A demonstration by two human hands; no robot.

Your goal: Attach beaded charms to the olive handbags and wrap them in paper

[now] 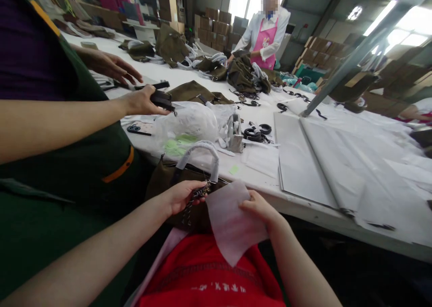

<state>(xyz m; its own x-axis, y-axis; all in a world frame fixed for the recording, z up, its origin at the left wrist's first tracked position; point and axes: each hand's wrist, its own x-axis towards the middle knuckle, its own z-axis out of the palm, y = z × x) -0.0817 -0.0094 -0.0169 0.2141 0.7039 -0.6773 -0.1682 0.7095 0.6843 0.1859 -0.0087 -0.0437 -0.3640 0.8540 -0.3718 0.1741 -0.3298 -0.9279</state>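
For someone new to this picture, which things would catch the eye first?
The red cloth at the bottom likely draws the eye first. Just above, the right hand holds a pale sheet near a brown bag. Across the table stands a person in a pink apron.

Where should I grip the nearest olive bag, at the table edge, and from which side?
Probably the wrapped handle, at the top of its arch, from above: it stands up from the bag with a gap beneath. Avoid its lower right end, close to where the left hand holds a patterned strap.
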